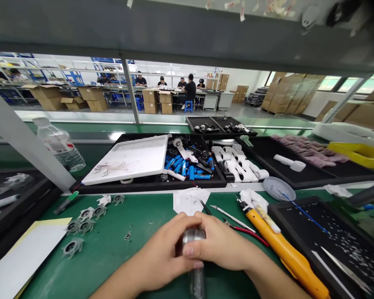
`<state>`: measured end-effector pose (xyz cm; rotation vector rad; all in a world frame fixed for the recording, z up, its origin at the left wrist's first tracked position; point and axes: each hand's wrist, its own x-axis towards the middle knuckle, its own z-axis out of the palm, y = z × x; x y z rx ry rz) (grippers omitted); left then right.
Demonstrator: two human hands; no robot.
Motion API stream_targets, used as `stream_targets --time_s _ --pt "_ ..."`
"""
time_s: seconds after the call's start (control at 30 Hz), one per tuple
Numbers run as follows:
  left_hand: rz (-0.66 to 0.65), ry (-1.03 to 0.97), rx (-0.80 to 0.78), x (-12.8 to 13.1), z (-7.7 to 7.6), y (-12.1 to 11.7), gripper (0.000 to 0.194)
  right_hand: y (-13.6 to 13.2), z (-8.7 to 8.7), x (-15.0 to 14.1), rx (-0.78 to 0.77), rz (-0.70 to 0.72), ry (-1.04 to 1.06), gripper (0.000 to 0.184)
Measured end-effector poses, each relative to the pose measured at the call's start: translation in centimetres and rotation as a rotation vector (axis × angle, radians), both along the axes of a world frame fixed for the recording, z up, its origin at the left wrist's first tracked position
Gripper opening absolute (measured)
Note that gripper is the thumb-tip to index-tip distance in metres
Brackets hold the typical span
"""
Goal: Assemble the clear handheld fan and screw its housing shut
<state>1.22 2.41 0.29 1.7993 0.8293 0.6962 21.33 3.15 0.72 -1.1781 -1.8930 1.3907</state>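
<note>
My left hand [162, 251] and my right hand [226, 241] are closed together around a shiny grey handheld fan housing [197, 284]. Its rounded head lies between my palms, with both thumbs across its near side. The handle runs down toward the bottom edge; my fingers hide much of the head. Just beyond my fingertips are a white paper [187, 201] with small bits on it, a slim silver tool [232, 218] and red-handled pliers [251, 235]. To the right of my right hand lies an orange electric screwdriver [283, 247].
Clear fan impellers [73, 248] sit left on the green mat, near a marker [66, 203]. Behind stand a black tray [137, 185] with blue batteries [183, 167], white housings [233, 160] and a water bottle [60, 145]. A dark tray [302, 218] holds small white pieces at right.
</note>
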Motion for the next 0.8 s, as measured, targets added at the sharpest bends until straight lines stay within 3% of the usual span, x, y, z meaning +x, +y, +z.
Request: stream_targets --time_s 0.1,0.27,0.4,0.5,0.6,0.63,0.7,0.8 --pt "0.01 -0.022 0.107 -0.9 0.5 0.7 0.042 0.1 -0.1 -0.3 -0.027 -0.063 0.142 0.041" --pt "0.235 -0.31 -0.07 -4.3 1.0 2.5 0.035 0.8 0.9 1.0 -0.093 -0.24 0.299 0.035" --pt "0.252 -0.419 -0.095 -5.5 0.9 3.2 0.042 1.5 0.2 0.9 -0.112 -0.305 0.261 0.03" --pt "0.205 -0.456 -0.124 -4.9 0.6 3.1 0.043 1.9 -0.9 0.5 -0.031 -0.351 0.152 0.03" --pt "0.162 -0.473 -0.146 -4.4 0.5 2.8 0.042 1.8 -0.9 0.6 0.165 -0.454 0.071 0.031" --pt "0.151 -0.478 -0.147 -4.3 0.5 2.7 0.042 1.5 -0.6 0.6 0.228 -0.437 0.066 0.029" --pt "0.141 -0.486 -0.141 -4.2 0.7 2.5 0.042 0.5 0.2 0.5 0.269 -0.247 0.078 0.031" --pt "0.142 -0.487 -0.12 -4.1 1.0 2.3 0.042 -1.0 0.7 -0.4 0.113 0.107 0.138 0.053"
